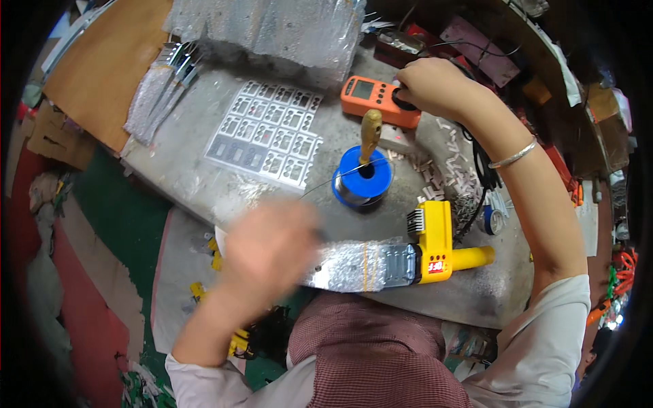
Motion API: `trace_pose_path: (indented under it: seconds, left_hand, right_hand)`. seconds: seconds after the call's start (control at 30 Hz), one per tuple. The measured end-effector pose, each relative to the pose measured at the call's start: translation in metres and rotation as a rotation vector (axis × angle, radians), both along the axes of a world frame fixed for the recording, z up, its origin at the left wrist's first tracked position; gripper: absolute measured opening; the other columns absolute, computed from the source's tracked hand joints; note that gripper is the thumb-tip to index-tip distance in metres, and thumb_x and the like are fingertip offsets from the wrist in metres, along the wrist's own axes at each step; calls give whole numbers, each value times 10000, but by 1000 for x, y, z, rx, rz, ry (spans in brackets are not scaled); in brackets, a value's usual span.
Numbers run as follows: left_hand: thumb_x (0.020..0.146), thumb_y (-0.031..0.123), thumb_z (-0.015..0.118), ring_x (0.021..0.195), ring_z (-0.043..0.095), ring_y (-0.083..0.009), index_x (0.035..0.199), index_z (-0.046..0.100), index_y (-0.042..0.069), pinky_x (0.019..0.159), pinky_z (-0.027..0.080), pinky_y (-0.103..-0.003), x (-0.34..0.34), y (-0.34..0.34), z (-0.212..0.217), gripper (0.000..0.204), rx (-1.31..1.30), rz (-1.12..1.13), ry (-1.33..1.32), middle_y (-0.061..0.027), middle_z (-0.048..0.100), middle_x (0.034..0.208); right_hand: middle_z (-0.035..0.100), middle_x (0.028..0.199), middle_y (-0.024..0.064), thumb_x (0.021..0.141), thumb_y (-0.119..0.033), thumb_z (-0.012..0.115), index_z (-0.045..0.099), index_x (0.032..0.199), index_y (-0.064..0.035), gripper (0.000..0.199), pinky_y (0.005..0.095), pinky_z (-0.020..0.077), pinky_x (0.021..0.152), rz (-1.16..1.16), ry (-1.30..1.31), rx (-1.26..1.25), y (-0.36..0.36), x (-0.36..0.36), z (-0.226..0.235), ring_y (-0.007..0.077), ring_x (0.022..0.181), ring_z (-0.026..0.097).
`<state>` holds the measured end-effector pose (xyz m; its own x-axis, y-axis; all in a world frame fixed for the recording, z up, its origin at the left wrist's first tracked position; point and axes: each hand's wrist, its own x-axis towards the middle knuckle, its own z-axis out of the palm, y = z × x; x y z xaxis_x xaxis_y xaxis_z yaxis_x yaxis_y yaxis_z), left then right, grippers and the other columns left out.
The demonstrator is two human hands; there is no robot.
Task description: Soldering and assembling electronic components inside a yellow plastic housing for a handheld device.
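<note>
My right hand [435, 83] reaches to the back of the bench, its fingers closed at the dark dial of an orange handheld meter [371, 99] with a small screen. My left hand [272, 241] is smeared by motion, so its fingers cannot be made out. It is over the left end of a long tool wrapped in bubble wrap [350, 265], bound with a rubber band. The tool's yellow handle [435, 238] points right. Beyond it stands a blue spool of wire [362, 178], with a wooden-handled tool [370, 136] upright in its middle.
A sheet of white stickers [269, 132] lies left of the spool. Bubble-wrapped pieces [160, 88] rest at the far left, near a large plastic-wrapped bundle [265, 34]. Small pale parts [442, 163] and black cables [484, 153] crowd the right side.
</note>
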<state>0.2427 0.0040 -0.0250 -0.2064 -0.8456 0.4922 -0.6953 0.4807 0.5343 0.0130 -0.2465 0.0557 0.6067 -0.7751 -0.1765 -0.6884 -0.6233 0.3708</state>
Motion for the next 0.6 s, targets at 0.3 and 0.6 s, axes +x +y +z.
trace_pose_path:
  seconds: [0.3,0.6]
  left_hand:
    - [730,301,834,977,613,-349,1002,648,-46,852,486,-419,119,-85,-26,478,380,610,-293,-203,631,1044]
    - [783,58,748,683,549,-99,937,573,45,625,450,-257,182,-102,-72,234,395,507,333,-12,600,764]
  right_hand:
    - [614,942,82,760,-220,713,672,880,-75,192,393,546,740,523,-416,-366,9,-28,-14,256,968,611]
    - [620,968,152,848,-119,628,680,883,-6,130,407,486,862,515,-784,-405,55,0,53,319,953,598]
